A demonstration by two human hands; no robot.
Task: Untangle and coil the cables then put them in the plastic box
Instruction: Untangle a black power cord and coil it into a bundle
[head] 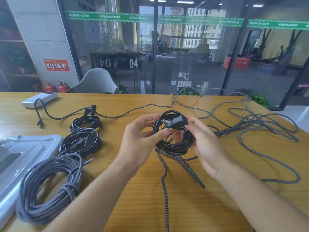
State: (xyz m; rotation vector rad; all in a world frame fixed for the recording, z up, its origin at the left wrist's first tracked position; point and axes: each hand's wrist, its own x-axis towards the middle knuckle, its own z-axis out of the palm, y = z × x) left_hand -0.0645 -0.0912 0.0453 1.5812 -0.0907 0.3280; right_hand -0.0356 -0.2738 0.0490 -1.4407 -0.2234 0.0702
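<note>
Both hands hold a coiled black power cable (pixel 173 144) above the table's middle. My left hand (pixel 142 139) grips the coil's left side, thumb pressed on the strands. My right hand (pixel 205 141) holds the right side, its fingers on the black two-prong plug (pixel 175 123) lying across the coil. Two finished black coils (pixel 81 143) (pixel 86 122) lie to the left. A large grey braided coil (pixel 50 186) rests partly on the translucent plastic box (pixel 18 158) at the left edge. Loose grey braided cables (pixel 260 124) sprawl over the right side.
A white power bank (pixel 39 99) lies at the far left with a braided cable plugged in. More braided strands (pixel 164 190) hang toward the near edge below the held coil. A grey chair (pixel 97 82) stands behind the wooden table (pixel 192 206), in front of a glass wall.
</note>
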